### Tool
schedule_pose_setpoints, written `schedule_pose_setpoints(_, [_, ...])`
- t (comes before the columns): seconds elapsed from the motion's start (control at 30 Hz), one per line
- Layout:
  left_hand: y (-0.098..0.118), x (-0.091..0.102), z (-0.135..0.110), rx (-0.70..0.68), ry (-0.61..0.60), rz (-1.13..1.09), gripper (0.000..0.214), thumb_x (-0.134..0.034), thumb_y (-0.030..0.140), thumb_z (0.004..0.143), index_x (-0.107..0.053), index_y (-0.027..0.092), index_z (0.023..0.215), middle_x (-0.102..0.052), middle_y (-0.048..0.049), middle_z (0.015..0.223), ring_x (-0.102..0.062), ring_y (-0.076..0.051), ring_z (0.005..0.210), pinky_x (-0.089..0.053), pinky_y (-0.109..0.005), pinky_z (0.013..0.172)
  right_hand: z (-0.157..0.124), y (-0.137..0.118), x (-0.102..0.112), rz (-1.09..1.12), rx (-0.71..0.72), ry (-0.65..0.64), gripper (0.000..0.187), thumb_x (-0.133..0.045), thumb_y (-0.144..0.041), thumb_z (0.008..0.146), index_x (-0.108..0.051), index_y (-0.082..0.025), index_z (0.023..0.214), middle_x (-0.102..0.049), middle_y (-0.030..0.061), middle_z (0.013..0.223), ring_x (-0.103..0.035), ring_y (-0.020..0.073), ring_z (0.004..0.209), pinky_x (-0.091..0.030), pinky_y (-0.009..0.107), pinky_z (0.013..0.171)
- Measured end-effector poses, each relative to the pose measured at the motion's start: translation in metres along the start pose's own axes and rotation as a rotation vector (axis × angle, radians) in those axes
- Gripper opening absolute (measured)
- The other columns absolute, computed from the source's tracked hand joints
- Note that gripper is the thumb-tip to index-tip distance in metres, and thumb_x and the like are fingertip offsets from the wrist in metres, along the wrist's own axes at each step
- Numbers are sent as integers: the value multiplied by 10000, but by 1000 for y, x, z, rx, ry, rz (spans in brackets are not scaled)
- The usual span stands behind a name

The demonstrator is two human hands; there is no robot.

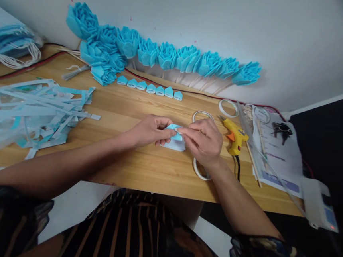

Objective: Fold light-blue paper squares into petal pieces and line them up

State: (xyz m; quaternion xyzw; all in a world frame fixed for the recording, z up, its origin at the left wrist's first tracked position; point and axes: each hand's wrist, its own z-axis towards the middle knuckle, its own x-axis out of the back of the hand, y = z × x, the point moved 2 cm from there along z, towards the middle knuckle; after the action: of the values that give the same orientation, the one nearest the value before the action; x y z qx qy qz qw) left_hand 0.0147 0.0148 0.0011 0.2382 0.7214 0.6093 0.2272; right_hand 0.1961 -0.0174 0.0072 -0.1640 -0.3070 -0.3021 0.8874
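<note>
My left hand [151, 130] is closed on a folded light-blue fabric piece [177, 137], thumb on top and fingers beneath. The piece has a pointed blue upper part and a white lower part, held just above the wooden table. From the right, my right hand [204, 141] pinches the piece near its upper corner. A small whitish bit shows at those fingertips, too small to name. Beyond my hands, several folded blue petals [151, 88] stand in a row. Two tape rolls, one above [203, 112] and one below [197, 171], lie partly hidden by my right hand.
Blue fabric flowers [167, 56] on sticks lean along the wall. Fabric scraps [41, 107] are heaped at left, near a stack of blue masks [9, 42]. At right lie a yellow glue gun [235, 139], another tape roll [221, 109], keys [282, 130] and printed paper [289, 155].
</note>
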Motion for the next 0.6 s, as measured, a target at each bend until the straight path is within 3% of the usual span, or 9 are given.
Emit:
schedule_pose_setpoints(0.27, [-4, 1, 1, 8, 13, 26, 214, -662, 236, 807, -533, 161, 653, -553, 36, 535, -492, -50, 463, -379, -150, 432, 0, 3, 2, 33, -133, 65, 175, -621, -191, 897, -742, -290, 976, -649, 15, 810, -602, 176, 747, -487, 366, 698])
schedule_pose_setpoints(0.6, [-4, 2, 1, 15, 22, 26, 175, -664, 234, 810, -573, 157, 682, -556, 32, 520, -488, -61, 459, -392, -175, 453, 1, -1, 0, -18, -3, 44, 142, -636, -177, 894, -716, -278, 951, -644, 2, 779, -579, 150, 709, -455, 328, 651])
